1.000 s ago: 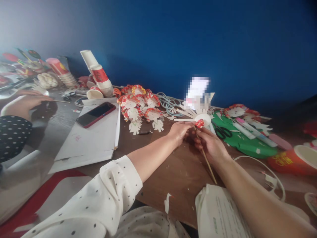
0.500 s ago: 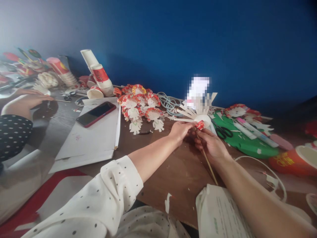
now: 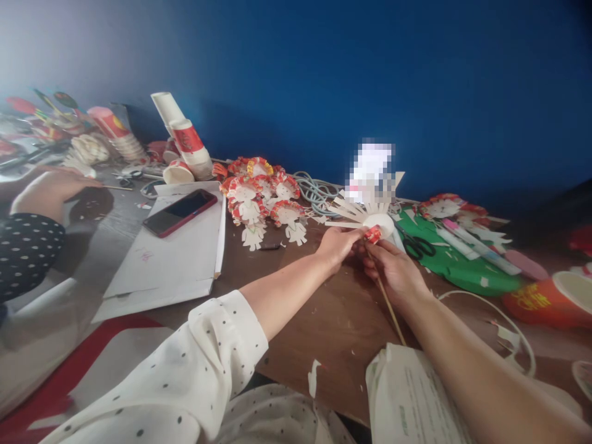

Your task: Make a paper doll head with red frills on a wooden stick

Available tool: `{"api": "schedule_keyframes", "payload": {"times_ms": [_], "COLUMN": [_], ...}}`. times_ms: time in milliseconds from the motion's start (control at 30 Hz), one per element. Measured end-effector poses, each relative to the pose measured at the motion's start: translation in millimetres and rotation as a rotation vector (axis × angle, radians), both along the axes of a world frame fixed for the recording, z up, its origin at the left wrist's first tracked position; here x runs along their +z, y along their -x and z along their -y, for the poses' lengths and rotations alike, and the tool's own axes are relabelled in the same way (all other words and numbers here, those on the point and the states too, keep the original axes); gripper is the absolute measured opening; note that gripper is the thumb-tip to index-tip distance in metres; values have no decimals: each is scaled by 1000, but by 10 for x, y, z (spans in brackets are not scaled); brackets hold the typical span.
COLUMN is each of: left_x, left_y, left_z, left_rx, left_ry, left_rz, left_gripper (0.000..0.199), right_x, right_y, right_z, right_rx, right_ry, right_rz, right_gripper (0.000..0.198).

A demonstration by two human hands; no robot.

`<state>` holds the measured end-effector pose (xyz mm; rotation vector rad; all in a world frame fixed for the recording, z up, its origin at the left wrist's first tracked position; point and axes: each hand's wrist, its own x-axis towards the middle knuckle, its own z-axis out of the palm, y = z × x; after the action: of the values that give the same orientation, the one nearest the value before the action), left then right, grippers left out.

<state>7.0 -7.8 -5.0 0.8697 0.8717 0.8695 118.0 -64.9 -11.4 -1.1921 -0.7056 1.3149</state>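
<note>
A paper cup cut into a fan of white strips (image 3: 380, 223) is held above the table, its round white base facing me. A small red-and-white paper piece (image 3: 372, 234) sits at the edge of that base. My left hand (image 3: 341, 245) is closed, pinching the cut cup at this red piece from the left. On the other side my right hand (image 3: 398, 271) is closed around a thin wooden stick (image 3: 391, 311), which slants down toward me. Where the stick meets the cup is hidden by my fingers.
Finished-looking paper figures (image 3: 250, 194) lie beyond my left arm, beside a phone (image 3: 180, 213) on a white box (image 3: 171, 265). Stacked cups (image 3: 192, 148) stand behind. Scissors (image 3: 419, 245) and a green sheet (image 3: 462, 277) are to the right. A co-worker's hand (image 3: 50, 188) is far left.
Almost nothing differs. Both my hands keep the same hold on the cut cup and stick, and the co-worker's arm at the left has shifted very slightly.
</note>
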Motion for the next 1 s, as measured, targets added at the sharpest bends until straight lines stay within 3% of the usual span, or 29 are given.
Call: {"api": "schedule_keyframes", "payload": {"times_ms": [200, 300, 400, 567, 733, 900, 1000], "left_x": [-67, -83, -83, -109, -151, -130, -106], "left_y": [1, 7, 16, 44, 56, 42, 41], "left_z": [-25, -71, -135, -237, -284, -264, -259], "left_rx": [-86, 19, 137, 223, 256, 270, 276], "left_ry": [-76, -69, -67, -55, -40, 3, 44], "left_rz": [-96, -158, -161, -161, -163, -100, -76], "left_gripper": [43, 47, 40, 27, 13, 8, 8], "right_x": [29, 60, 75, 49, 62, 107, 98], "right_y": [-11, -35, -53, -58, -61, -38, -6], "right_z": [-19, -36, -52, -60, -56, -51, -37], "right_rx": [-54, -89, -120, -108, -115, -131, -132], "right_ry": [18, 34, 64, 71, 81, 106, 116], "right_rz": [-74, -136, -178, -209, -228, -219, -183], "right_gripper": [26, 26, 26, 24, 21, 32, 26]}}
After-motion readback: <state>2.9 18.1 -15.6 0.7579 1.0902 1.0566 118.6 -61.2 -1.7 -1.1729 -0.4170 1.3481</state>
